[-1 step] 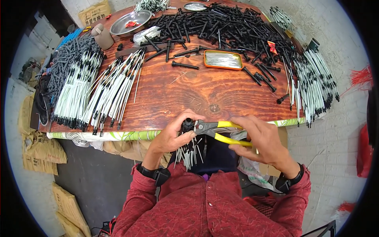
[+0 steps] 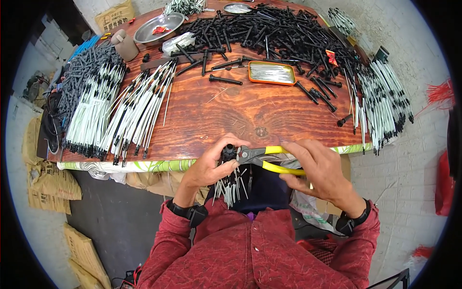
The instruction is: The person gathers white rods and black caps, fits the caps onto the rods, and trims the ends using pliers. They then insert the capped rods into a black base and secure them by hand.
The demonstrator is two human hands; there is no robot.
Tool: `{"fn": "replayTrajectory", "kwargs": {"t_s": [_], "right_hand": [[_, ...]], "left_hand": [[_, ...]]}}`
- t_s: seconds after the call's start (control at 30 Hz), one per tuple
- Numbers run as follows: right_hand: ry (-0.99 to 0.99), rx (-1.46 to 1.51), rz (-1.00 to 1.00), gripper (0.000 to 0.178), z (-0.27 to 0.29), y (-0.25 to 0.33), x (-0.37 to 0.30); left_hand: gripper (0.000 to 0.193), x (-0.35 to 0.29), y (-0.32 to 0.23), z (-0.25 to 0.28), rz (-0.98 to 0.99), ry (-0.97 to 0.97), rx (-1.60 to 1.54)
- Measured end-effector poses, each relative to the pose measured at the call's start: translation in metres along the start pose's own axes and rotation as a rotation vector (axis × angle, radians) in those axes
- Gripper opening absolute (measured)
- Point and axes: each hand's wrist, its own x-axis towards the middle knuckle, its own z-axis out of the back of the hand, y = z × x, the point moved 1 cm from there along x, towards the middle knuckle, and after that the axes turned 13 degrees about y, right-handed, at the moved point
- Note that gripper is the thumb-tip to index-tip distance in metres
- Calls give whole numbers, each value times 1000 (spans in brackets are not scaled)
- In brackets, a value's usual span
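At the near edge of the table, my left hand (image 2: 204,168) is closed around a black tubular plastic piece (image 2: 228,153), its round end facing up. Thin white strips (image 2: 232,190) hang in a loose bunch just below that hand; whether they join the black piece is hidden. My right hand (image 2: 325,173) grips yellow-handled pliers (image 2: 281,169) with the handles spread apart. The grey plier head (image 2: 247,155) points left, its jaws against the black piece beside my left thumb. What lies between the jaws cannot be made out.
Bundles of white rods with black ends lie on the left (image 2: 91,113) and right (image 2: 385,103) of the wooden table (image 2: 202,115). A heap of black tubular pieces (image 2: 269,36) covers the back. Before it sits an orange-rimmed tin (image 2: 272,73) of thin strips. A metal bowl (image 2: 159,28) stands back left.
The plier handles have come slightly closer together, and my right hand has shifted a little. My left hand keeps its place with the black piece.
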Motion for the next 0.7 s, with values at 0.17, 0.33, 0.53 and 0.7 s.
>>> {"fn": "replayTrajectory", "kwargs": {"t_s": [0.17, 0.33, 0.53, 0.7], "right_hand": [[488, 639, -283, 42, -4, -11, 1], [642, 1025, -316, 42, -28, -24, -8], [508, 895, -284, 41, -32, -11, -2], [469, 740, -288, 40, -42, -3, -2]], "left_hand": [[41, 0, -2, 0, 48, -13, -1], [42, -2, -2, 0, 7, 39, 7], [42, -3, -4, 2, 11, 23, 98], [42, -5, -6, -4, 129, -47, -4]]}}
